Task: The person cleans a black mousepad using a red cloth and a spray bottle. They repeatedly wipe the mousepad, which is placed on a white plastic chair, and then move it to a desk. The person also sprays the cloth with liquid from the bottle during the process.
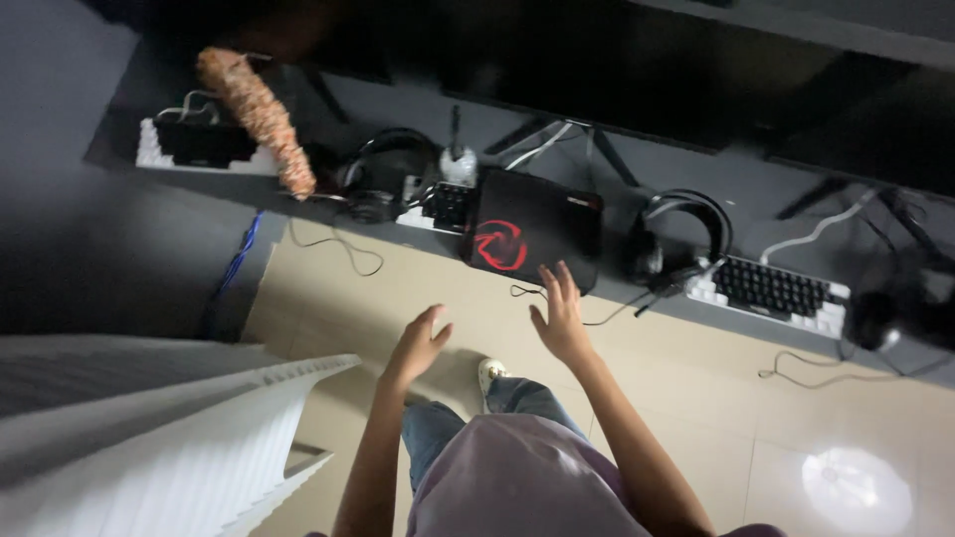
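**Two empty hands reaching toward a dark desk**

Closest to the head camera, we are seeing a lilac shirt (517,487) and blue jeans (438,428), with one pale shoe (490,371) showing on the beige tiled floor (696,398). At the lower left, a white ribbed panel (159,447) is leaning across the corner of the view.

Both bare arms are stretching forward over the floor. We are seeing the left hand (418,343) held loosely open, fingers slightly curled, gripping nothing. We are seeing the right hand (559,316) spread wide, fingers splayed and pointing at the desk edge, also empty. Its fingertips are lying just below the black mouse pad with a red emblem (532,227), the thing nearest to either hand; whether they are touching it we cannot tell.

That pad is resting at the front of the dark desk (657,169), between two headsets. Left of it, a black headset (383,179) is sitting beside a small keyboard (443,204). Right of it, a second headset (676,234) is lying next to a white keyboard with black keys (771,293), its thin cable hanging over the edge. Farther left, a fluffy brown duster (257,114) is slanting across the desk above a white box (204,149). A blue cable (234,268) is trailing down beside the desk. A bright patch of light (856,487) is glaring on the tiles at the lower right.
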